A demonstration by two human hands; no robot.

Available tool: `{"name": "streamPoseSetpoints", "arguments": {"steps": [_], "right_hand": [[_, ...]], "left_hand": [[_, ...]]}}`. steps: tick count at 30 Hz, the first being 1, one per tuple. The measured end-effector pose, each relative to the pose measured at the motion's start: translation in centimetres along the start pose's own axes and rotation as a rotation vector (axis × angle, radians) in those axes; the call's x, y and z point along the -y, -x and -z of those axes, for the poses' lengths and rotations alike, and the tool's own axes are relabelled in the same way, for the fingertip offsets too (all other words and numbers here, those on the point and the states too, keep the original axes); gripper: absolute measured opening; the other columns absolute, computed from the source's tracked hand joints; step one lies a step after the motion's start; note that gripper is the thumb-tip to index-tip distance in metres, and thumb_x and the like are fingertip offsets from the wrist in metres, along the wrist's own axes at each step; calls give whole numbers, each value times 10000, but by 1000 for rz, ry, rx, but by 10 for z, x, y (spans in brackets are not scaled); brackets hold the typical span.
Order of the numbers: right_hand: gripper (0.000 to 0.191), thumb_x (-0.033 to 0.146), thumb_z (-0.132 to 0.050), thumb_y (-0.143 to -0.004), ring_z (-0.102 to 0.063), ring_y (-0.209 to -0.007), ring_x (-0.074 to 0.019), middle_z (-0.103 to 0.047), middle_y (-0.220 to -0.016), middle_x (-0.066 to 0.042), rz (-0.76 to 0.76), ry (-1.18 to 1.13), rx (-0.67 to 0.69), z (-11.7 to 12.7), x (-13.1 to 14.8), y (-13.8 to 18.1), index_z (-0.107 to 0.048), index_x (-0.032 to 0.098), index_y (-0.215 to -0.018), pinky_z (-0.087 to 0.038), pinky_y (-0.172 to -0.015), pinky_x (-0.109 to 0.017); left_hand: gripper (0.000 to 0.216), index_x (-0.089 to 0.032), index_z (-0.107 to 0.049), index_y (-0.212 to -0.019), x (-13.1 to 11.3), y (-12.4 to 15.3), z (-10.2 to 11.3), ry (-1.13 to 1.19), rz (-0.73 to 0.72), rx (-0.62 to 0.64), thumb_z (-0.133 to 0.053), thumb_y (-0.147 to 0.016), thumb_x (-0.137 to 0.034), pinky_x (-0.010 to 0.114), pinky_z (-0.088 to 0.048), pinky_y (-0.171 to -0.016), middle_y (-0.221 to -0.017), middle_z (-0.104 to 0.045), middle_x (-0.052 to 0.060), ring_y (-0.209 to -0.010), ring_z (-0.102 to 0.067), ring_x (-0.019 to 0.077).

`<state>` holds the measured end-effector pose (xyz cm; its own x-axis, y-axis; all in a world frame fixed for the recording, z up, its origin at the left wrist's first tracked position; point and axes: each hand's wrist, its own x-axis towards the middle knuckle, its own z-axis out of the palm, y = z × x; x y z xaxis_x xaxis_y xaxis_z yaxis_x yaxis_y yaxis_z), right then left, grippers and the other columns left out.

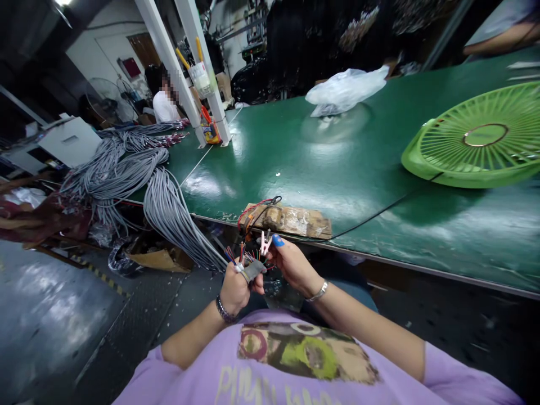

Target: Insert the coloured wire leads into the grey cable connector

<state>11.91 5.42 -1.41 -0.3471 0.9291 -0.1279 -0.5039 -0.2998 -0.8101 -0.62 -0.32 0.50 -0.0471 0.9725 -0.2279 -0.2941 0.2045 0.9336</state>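
My left hand [234, 288] is closed around the end of a grey cable [253, 270], whose stripped coloured wires [244, 254] fan out above my fist. My right hand [291, 263], with a blue wrap on one fingertip, pinches at those wire ends beside a small pink clip [265, 243]. Both hands hover just below the near edge of the green table [320, 163]. A worn wooden block [295, 220] with red and black leads sits on the table edge right above my hands.
A large bundle of grey cables [169, 208] drapes off the table's left end. A green fan grille [476, 138] lies at the right, a plastic bag [346, 89] farther back. White posts [198, 67] stand at the rear left; a person in white [164, 104] sits beyond.
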Motion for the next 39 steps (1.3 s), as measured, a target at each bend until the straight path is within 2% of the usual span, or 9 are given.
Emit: {"name": "streamPoseSetpoints", "arguments": {"steps": [3, 8, 13, 18, 22, 25, 29, 36, 39], "right_hand": [[409, 568, -583, -748, -434, -555, -99, -535, -587, 7, 70, 57, -25, 0, -3, -1, -620, 165, -683, -355, -542, -241], [372, 518, -698, -664, -486, -586, -110, -605, -682, -7, -143, -235, 62, -4, -1, -7, -657, 169, -786, -373, -551, -254], [346, 467, -755, -619, -506, -606, -117, -634, -689, -7, -131, -311, 24, -7, -2, -10, -672, 173, -782, -391, -581, -257], [336, 495, -691, -689, -533, -623, -124, -634, -698, -13, -152, -310, -4, -3, -7, -9, -652, 174, -780, -410, -606, -264], [345, 534, -625, -734, -545, -620, -116, -639, -727, -13, -220, -355, 56, 2, -4, -5, -625, 192, -777, -423, -594, -248], [306, 490, -645, -735, -550, -623, -114, -642, -737, -20, -245, -354, 79, 3, -1, -3, -633, 187, -779, -434, -588, -244], [244, 401, -685, -729, -544, -614, -102, -632, -713, -12, -181, -296, 62, 2, 1, -3, -649, 170, -801, -438, -590, -240], [280, 446, -653, -755, -555, -626, -104, -663, -768, -23, -255, -364, 78, -1, 0, -8, -654, 167, -782, -443, -609, -254], [265, 442, -664, -746, -551, -624, -103, -670, -757, -10, -251, -396, 41, -3, -2, -11, -652, 179, -768, -429, -598, -246]], "left_hand": [[349, -137, -579, -646, -3, -2, -2, 6, 5, 3, -721, -602, -452, 188, -359, -312, -412, -530, -33, -302, -457, 83], [353, -135, -571, -616, 1, -4, -3, -10, 11, 1, -716, -609, -456, 191, -394, -325, -423, -532, -32, -309, -446, 72], [346, -130, -574, -605, 7, -5, -2, -51, 14, -4, -695, -638, -452, 170, -369, -315, -422, -533, -26, -321, -459, 71], [352, -131, -576, -616, 7, -2, 0, -51, 33, -10, -703, -622, -459, 179, -384, -319, -432, -552, -21, -315, -468, 77], [355, -136, -583, -648, 5, 5, 2, -2, 14, -25, -716, -610, -463, 188, -391, -323, -429, -555, -25, -316, -474, 84], [373, -141, -579, -650, 3, 10, 1, 28, -16, -56, -722, -598, -482, 193, -395, -326, -427, -551, -29, -312, -467, 83], [376, -140, -587, -652, -1, 11, -5, 59, -64, -113, -732, -576, -479, 190, -401, -339, -433, -549, -31, -327, -465, 76], [322, -148, -567, -602, 0, 3, -10, 17, -86, -144, -683, -621, -447, 180, -360, -334, -425, -542, -29, -317, -457, 71], [308, -147, -574, -624, 4, 0, -9, -9, -75, -154, -676, -633, -437, 176, -342, -335, -426, -542, -30, -321, -463, 72]]}}
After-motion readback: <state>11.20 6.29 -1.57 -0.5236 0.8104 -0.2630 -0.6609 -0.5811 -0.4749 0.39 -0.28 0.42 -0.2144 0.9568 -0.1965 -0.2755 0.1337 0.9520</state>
